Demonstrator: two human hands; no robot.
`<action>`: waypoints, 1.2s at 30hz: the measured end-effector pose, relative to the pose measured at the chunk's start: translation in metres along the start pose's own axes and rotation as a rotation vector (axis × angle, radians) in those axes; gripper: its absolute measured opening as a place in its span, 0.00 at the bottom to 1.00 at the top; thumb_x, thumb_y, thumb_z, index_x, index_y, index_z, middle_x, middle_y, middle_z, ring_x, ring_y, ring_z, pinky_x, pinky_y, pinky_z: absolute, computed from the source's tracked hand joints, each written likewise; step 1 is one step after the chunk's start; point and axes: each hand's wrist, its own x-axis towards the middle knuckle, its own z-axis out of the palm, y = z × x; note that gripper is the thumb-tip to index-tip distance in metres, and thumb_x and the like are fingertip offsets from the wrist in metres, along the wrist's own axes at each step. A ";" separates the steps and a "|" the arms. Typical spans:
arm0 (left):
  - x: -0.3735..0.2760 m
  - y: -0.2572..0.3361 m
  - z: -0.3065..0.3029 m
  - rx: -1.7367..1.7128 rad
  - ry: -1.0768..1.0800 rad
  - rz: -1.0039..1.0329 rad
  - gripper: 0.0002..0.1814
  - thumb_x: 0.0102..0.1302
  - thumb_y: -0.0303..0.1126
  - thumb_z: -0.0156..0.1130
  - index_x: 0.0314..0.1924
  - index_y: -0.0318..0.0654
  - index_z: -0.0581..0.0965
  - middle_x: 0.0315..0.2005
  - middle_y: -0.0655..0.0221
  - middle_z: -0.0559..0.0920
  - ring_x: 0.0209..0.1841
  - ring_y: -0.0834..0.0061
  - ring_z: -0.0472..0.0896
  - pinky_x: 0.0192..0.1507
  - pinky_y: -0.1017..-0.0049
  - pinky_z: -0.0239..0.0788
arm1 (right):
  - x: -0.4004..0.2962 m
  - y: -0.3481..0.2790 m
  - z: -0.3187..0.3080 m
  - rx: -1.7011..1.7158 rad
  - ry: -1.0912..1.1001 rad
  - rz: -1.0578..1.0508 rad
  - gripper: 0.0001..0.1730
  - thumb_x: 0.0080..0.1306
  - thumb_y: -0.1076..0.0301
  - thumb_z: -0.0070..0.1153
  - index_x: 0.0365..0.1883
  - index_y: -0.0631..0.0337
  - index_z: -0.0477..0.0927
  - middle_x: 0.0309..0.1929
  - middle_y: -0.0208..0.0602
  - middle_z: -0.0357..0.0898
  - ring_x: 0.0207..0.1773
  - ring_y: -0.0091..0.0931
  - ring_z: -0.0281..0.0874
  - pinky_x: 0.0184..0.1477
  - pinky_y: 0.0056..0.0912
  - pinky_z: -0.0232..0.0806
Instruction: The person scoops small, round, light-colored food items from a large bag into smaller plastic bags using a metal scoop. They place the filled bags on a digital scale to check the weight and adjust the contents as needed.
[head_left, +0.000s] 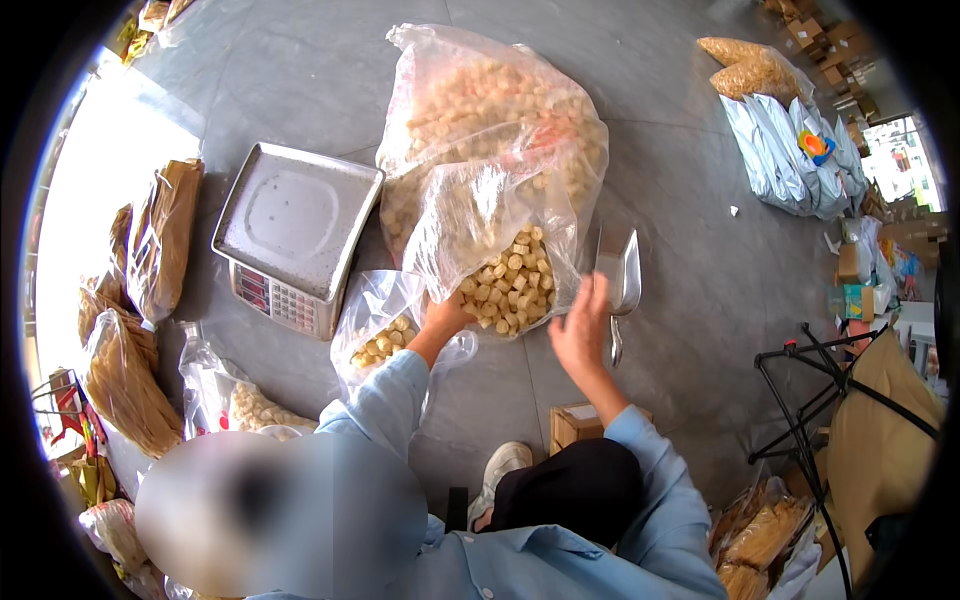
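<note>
A large clear plastic bag (480, 172) full of short, pale yellow cylindrical pieces (517, 289) lies on the floor, its mouth towards me. My left hand (448, 318) grips the left edge of that mouth, with the fingertips partly hidden by plastic. Blurred, my right hand (583, 326) is at the mouth's right side, thumb apart from the fingers, with nothing visible in it. Just beyond it lies a metal scoop (626, 277), handle towards me. Under my left forearm stands a smaller clear bag (381, 300) holding similar pieces.
A digital scale with a metal pan (300, 217) stands left of the bags. Bagged brown sticks (165, 240) and a bag of pale pieces (259, 409) lie farther left. A cardboard box (574, 427) is near my knee. Silvery bags (787, 157) and a folding frame (802, 397) are rightward.
</note>
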 end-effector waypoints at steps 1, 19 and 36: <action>0.001 0.004 0.003 0.021 -0.016 -0.005 0.54 0.32 0.38 0.77 0.62 0.38 0.60 0.55 0.56 0.71 0.58 0.59 0.68 0.58 0.67 0.62 | 0.011 -0.005 0.007 0.123 -0.155 -0.101 0.46 0.48 0.77 0.62 0.63 0.75 0.50 0.67 0.62 0.38 0.69 0.53 0.44 0.67 0.44 0.51; 0.012 0.014 0.017 -0.281 -0.041 -0.123 0.51 0.34 0.32 0.77 0.61 0.40 0.59 0.53 0.56 0.72 0.55 0.60 0.71 0.54 0.67 0.66 | 0.063 -0.025 0.084 0.172 -0.348 -0.091 0.55 0.36 0.77 0.68 0.64 0.52 0.56 0.63 0.50 0.47 0.63 0.49 0.52 0.62 0.44 0.55; -0.091 0.114 -0.002 -0.745 0.446 0.012 0.47 0.41 0.11 0.61 0.63 0.50 0.57 0.56 0.49 0.55 0.57 0.49 0.62 0.61 0.63 0.58 | 0.031 -0.034 -0.003 0.988 -0.576 0.040 0.34 0.45 0.84 0.52 0.54 0.56 0.70 0.55 0.35 0.67 0.59 0.29 0.64 0.59 0.29 0.60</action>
